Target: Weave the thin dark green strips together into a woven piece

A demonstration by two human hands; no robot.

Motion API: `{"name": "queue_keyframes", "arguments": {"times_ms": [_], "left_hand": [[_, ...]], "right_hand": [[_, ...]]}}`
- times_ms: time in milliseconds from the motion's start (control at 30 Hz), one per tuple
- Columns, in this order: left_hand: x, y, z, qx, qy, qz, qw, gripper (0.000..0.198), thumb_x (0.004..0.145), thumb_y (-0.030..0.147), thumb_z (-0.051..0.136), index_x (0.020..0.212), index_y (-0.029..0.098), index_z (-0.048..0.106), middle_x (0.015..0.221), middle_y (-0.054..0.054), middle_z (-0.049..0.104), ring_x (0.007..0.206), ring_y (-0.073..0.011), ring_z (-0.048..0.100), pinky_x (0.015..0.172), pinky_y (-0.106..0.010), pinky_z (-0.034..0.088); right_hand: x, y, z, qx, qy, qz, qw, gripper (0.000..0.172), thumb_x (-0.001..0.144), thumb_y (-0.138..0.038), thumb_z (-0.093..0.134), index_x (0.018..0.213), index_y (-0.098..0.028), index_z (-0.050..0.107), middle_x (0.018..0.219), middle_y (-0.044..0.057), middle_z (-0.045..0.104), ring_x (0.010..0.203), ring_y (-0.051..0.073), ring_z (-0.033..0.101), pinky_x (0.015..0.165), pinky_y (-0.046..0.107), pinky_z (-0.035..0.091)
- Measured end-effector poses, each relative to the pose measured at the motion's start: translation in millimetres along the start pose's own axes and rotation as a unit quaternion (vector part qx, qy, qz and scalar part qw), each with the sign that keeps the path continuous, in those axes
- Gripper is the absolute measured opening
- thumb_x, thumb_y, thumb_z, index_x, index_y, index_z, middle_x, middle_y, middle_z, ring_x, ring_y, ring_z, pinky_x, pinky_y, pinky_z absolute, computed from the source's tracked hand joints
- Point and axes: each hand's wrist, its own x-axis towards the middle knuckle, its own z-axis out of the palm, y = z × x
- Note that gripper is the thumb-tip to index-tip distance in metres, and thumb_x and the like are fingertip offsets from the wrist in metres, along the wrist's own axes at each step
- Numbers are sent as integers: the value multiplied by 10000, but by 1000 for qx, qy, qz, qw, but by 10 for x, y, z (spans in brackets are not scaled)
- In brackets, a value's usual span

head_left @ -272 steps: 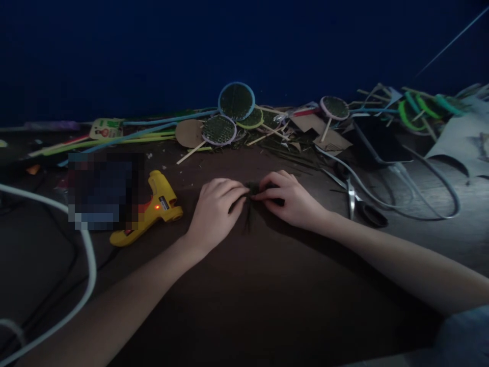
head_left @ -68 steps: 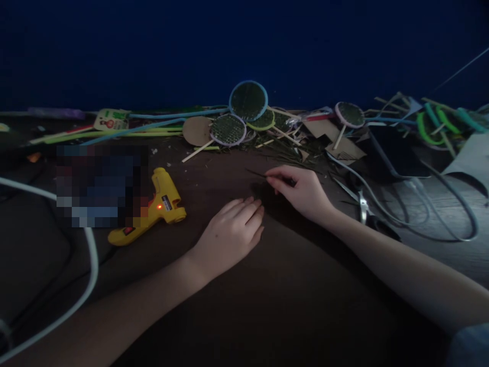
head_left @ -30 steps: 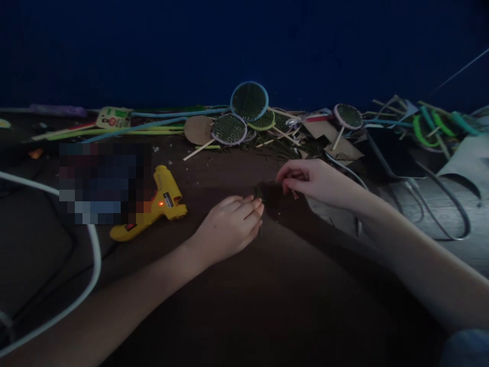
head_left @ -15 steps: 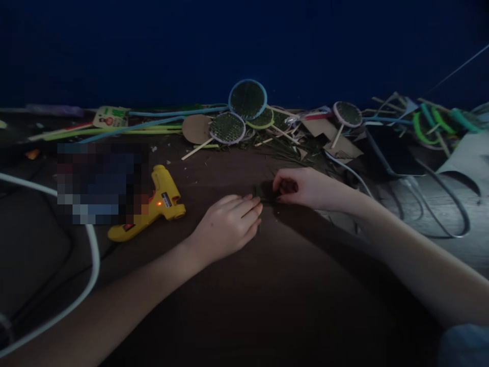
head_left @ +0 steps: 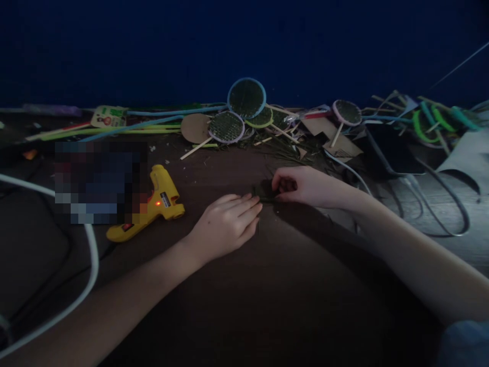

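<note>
Resting the left grip (head_left: 229,224) flat over dark green strips (head_left: 267,199) on the tabletop (head_left: 244,306), right of the yellow glue gun (head_left: 163,192); cannot tell, with the thumb hidden, whether closed underneath. Pinching the end of one strip with the right grip (head_left: 296,186), farther right of the glue gun. Can also see round paddles (head_left: 226,127) beyond the glue gun, a phone (head_left: 397,150) far right of it and a white cable (head_left: 91,244) to its left.
</note>
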Motion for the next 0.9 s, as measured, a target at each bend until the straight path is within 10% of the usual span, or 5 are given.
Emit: {"name": "queue_keyframes", "arguments": {"times_ms": [900], "left_hand": [[12,-30,-21,-10,-10,-3,1000,216,873,215,499,933,180,703,1035,-55,705,964,-201,662,807,-346,525]], "right_hand": [[2,9,4,0,2,-1,1000,151,709,-300,616,817,-201,578,650,-27,537,583,109,480,549,236,341]]}}
